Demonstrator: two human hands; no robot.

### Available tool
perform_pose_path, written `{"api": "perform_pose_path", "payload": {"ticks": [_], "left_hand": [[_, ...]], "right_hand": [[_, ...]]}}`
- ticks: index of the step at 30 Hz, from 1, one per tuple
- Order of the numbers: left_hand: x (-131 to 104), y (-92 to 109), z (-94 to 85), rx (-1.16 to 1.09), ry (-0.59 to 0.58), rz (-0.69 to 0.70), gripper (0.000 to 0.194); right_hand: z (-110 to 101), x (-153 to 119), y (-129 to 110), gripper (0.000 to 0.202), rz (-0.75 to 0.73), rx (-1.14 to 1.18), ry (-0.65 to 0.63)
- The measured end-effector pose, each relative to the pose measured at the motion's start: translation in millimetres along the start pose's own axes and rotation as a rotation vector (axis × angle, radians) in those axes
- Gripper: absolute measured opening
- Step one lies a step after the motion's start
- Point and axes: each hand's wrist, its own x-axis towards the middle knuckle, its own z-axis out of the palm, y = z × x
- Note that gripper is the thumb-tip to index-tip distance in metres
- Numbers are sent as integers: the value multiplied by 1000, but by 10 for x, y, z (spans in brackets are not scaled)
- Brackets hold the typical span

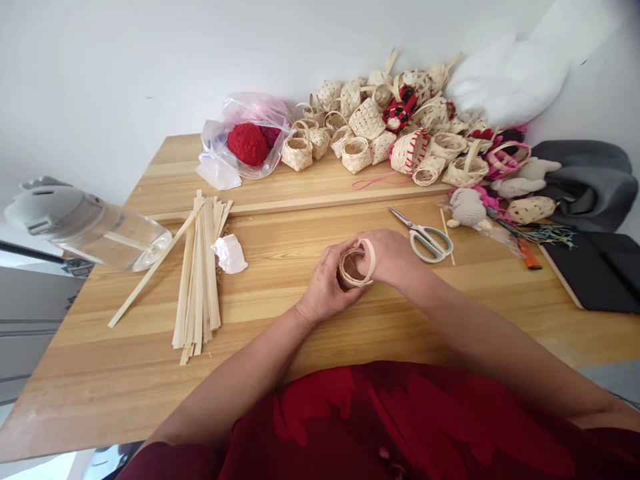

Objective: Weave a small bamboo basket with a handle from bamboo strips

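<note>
A small woven basket [353, 272] of pale wood strips is held above the near middle of the table, its opening tilted toward me. A thin loop handle [371, 259] arches over its right side. My left hand [326, 283] wraps around the basket's left side, with the thumb along the near edge. On the far right side, my right hand [387, 257] grips the basket by the handle, its thumb reaching into the opening. Most of the right fingers are hidden behind the basket. Scissors [429, 241] with pale green handles lie just beyond my right hand.
Flat wood strips [197, 287] lie in a bundle at left, beside a crumpled white tissue [231, 254] and a tipped water bottle [95, 223]. Several finished baskets [357, 152] crowd the back. Red yarn [248, 144] sits in a plastic bag; a black notebook [595, 270] lies right.
</note>
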Motion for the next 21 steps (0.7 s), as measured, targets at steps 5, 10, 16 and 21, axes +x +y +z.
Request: {"api": "perform_pose_path", "payload": {"ticks": [5,10,16,21], "left_hand": [[-2,-2,14,-19,20,-10,77],[-16,-40,33,-22,22,-29,84],[-52,-120,61,-91,1,-68,90],[-61,-128,71,-164,-11,-97,91]], "right_hand": [[53,14,21,22,-14,80,58],[75,-27,231,15,-168,242,8],[113,-148,455,16,-157,688,54],[168,-149,464,16,-139,729,148]]}}
